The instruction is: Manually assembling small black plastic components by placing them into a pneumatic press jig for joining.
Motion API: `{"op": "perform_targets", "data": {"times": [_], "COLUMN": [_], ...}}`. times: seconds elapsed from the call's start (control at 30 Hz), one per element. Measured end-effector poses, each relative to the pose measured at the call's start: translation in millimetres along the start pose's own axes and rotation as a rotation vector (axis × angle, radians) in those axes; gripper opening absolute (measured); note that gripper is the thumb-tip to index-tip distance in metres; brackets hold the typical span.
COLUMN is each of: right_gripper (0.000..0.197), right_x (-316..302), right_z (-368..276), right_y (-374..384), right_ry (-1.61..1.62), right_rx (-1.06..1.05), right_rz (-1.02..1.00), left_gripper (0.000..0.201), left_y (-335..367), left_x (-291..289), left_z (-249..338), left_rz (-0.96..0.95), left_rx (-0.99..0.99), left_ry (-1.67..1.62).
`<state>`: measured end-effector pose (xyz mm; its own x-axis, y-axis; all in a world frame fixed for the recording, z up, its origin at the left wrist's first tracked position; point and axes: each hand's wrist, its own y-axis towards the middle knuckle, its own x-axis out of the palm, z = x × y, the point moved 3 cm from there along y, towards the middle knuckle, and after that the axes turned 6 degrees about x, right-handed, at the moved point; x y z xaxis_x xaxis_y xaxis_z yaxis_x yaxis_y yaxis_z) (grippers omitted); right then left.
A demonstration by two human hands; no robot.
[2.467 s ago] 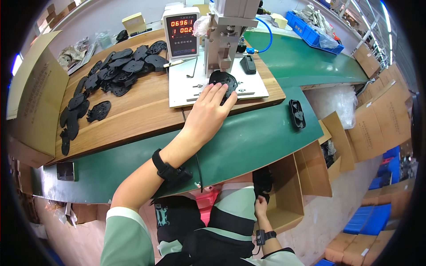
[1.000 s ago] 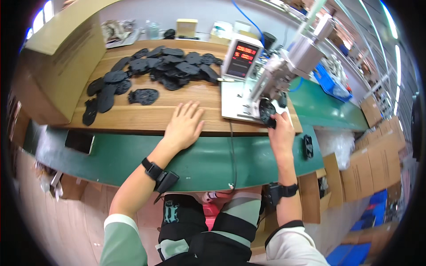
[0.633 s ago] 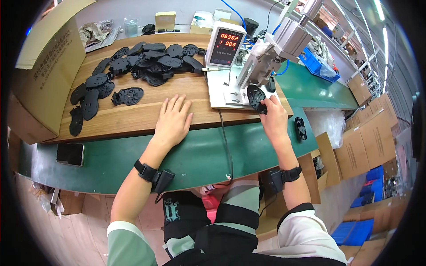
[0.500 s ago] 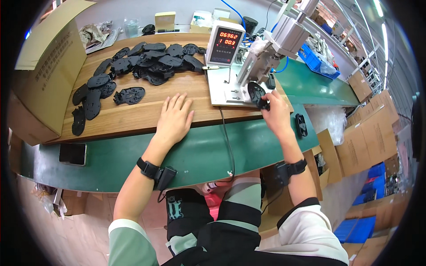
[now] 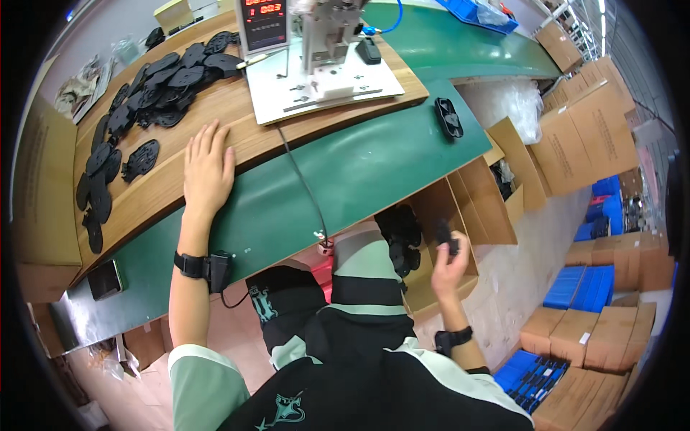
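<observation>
My left hand (image 5: 207, 172) lies flat with fingers stretched on the wooden board (image 5: 248, 147), holding nothing. Beside it is a single black plastic shell (image 5: 140, 159), rounded like the base of a computer mouse, and beyond that a pile of similar shells (image 5: 158, 90). My right hand (image 5: 451, 269) pinches another black plastic shell (image 5: 443, 233), small and blurred here, above an open carton (image 5: 433, 215) by my right thigh. Several black shells (image 5: 402, 241) lie inside that carton. The bench press (image 5: 323, 47) stands on its white base plate (image 5: 267, 100), with no shell on its fixture.
A cable (image 5: 305, 183) runs from the press across the green table (image 5: 359, 169). A black oblong part (image 5: 448, 118) rests near the table's right end. At the left lie a phone (image 5: 106, 280) and a tall carton (image 5: 43, 179). More cartons (image 5: 586, 136) and blue trays (image 5: 581, 287) stand right.
My right hand has left the press with the shell and come down to the right, over the carton. The view has turned right and down. My left hand stays on the board.
</observation>
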<state>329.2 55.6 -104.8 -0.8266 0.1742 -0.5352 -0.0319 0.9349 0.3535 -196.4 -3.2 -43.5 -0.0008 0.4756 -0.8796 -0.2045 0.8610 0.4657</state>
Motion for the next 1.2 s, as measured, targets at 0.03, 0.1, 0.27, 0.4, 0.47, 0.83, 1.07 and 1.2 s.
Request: {"op": "perform_targets", "data": {"times": [0.03, 0.1, 0.27, 0.4, 0.47, 0.83, 1.07, 1.2], "right_gripper": [0.017, 0.024, 0.035, 0.041, 0.036, 0.044, 0.047, 0.049], "right_x": [14, 25, 82, 178, 171, 165, 150, 159], "right_z": [27, 116, 247, 202, 215, 221, 223, 217], "right_y": [-15, -52, -100, -96, -88, -75, -61, -60], "right_ry": [0.060, 0.066, -0.049, -0.017, 0.178, 0.105, 0.088, 0.100], "right_rx": [0.182, 0.520, 0.836, 0.624, 0.679, 0.867, 0.956, 0.970], "right_rz": [-0.015, -0.068, -0.107, -0.528, -0.544, -0.461, -0.415, -0.451], "left_gripper": [0.041, 0.039, 0.037, 0.041, 0.042, 0.047, 0.068, 0.076], "left_y": [-2, 6, 17, -8, -2, -7, -24, -70], "left_x": [2, -12, -1, -33, -22, -27, -120, -159], "left_z": [-4, 9, 18, -10, 7, 4, -118, -281], "left_rz": [0.004, 0.021, 0.041, 0.054, 0.081, 0.094, 0.308, 0.214], "left_rx": [-0.010, -0.010, -0.022, -0.090, -0.063, -0.122, -0.278, -0.618], "left_ry": [0.001, -0.032, -0.040, 0.071, 0.049, -0.224, 0.086, 0.170]}}
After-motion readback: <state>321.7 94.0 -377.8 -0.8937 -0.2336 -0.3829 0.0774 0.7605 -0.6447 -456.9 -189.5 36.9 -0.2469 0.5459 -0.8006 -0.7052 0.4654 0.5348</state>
